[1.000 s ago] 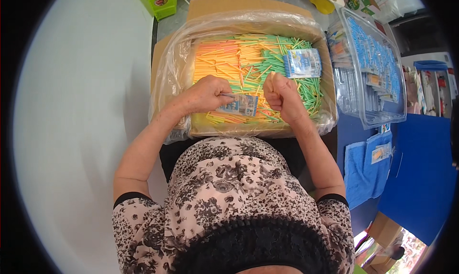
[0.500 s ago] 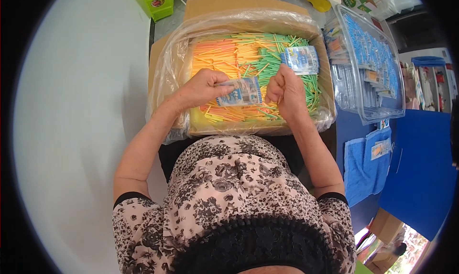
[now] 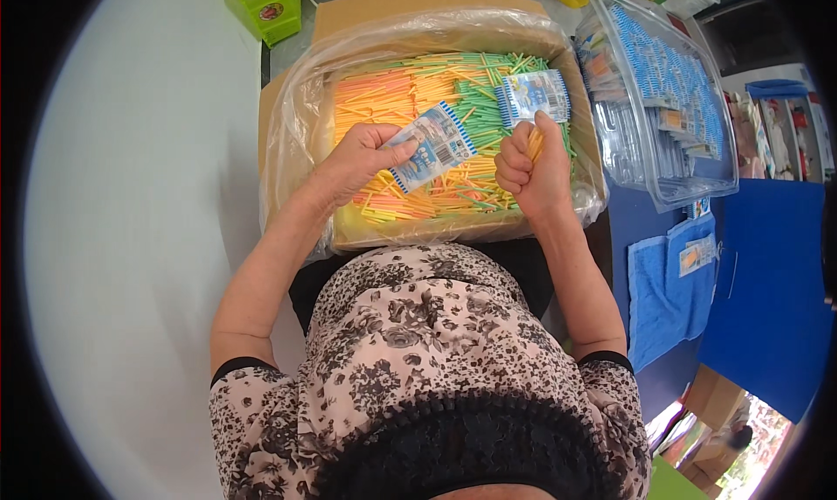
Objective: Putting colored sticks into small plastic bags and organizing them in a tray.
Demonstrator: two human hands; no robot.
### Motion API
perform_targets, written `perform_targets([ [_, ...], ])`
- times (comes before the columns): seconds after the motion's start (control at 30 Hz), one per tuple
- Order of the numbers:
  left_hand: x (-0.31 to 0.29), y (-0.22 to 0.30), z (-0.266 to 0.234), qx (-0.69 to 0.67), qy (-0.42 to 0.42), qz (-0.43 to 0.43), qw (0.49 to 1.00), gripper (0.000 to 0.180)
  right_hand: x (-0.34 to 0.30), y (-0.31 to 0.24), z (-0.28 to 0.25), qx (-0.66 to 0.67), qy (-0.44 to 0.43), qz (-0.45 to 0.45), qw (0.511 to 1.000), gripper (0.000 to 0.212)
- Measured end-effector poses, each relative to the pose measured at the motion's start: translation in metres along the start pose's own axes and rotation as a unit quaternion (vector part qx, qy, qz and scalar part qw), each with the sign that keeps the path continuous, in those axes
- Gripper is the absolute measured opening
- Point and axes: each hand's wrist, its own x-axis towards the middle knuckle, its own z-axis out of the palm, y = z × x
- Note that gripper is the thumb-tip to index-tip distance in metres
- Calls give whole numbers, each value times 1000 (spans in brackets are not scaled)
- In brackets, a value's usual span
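Note:
My left hand (image 3: 359, 160) pinches a clear packet with blue print and striped ends (image 3: 433, 148) between thumb and fingers, tilted up to the right. My right hand (image 3: 539, 170) is closed, thumb up, around a few short yellow sticks (image 3: 534, 142) whose ends show beside the thumb. Both hands are over a large carton (image 3: 401, 231) lined with clear plastic. It is full of thin sticks, orange and yellow (image 3: 375, 97) on the left and green (image 3: 478, 97) on the right. Just beyond my right hand, a second blue-printed packet (image 3: 534, 95) lies on the green sticks.
At the right a clear plastic tub (image 3: 667, 195) holds many blue-striped packets (image 3: 658, 77). Nearer me, a blue towel (image 3: 654, 299) bears one packet (image 3: 697, 256). A white wall (image 3: 131, 238) runs along the left. A green crate (image 3: 266, 7) stands at the back left.
The packet in my left hand has turned from nearly level to tilted, its far end raised. My right hand has moved slightly right and turned, and yellow sticks now show in it.

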Motion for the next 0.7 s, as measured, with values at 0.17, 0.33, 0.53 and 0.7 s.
perform_targets([
  [0.17,4,-3,-6,-3,-3,3,1000,33,4,0,7,13,43,-50,998,27],
  [0.33,4,0,-3,-17,5,7,1000,32,17,-5,21,25,79,-114,990,23],
  [0.53,7,17,22,-37,40,62,997,27,18,-41,38,28,-40,-234,971,47],
  [0.7,22,19,34,-35,68,80,994,27,13,-51,50,44,-6,-247,968,55],
])
